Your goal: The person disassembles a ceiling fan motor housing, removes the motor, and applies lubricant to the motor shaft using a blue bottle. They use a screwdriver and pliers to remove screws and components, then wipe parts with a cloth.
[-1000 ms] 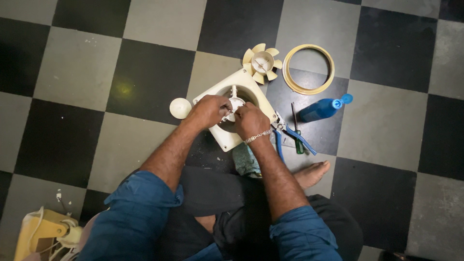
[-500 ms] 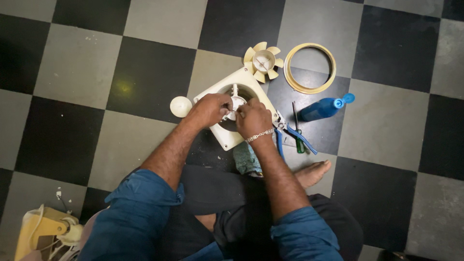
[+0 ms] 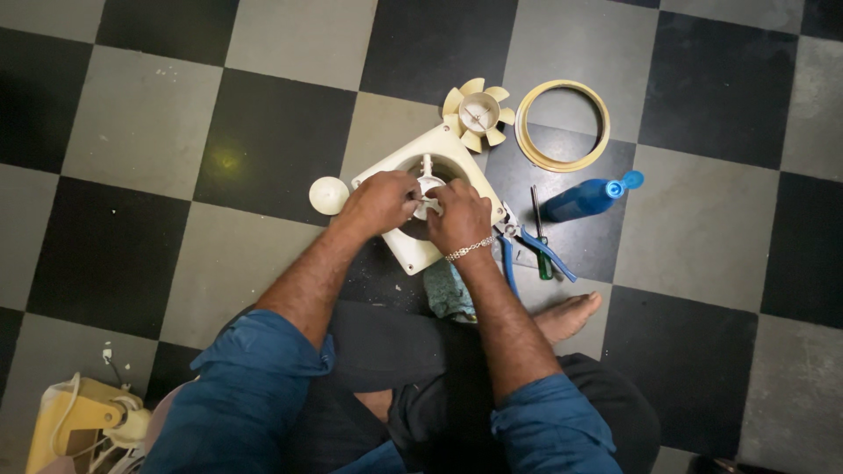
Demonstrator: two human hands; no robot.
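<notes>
A cream square exhaust fan housing (image 3: 457,149) lies on the checkered floor in front of me. Both hands work at its round middle opening. My left hand (image 3: 379,202) grips the small white motor hub (image 3: 428,186) from the left. My right hand (image 3: 459,215), with a bracelet at the wrist, closes on the same hub from the right. The hub is mostly hidden under my fingers.
A cream fan blade (image 3: 479,112) and a cream ring (image 3: 562,125) lie beyond the housing. A white round cap (image 3: 329,195) sits to its left. Blue-handled pliers (image 3: 527,250), a screwdriver (image 3: 538,230) and a blue bottle (image 3: 588,197) lie to the right. A cloth (image 3: 448,294) and my foot (image 3: 569,314) are nearer.
Both hands have stayed on the hub in the housing, with only small shifts of the fingers. Nothing else has moved.
</notes>
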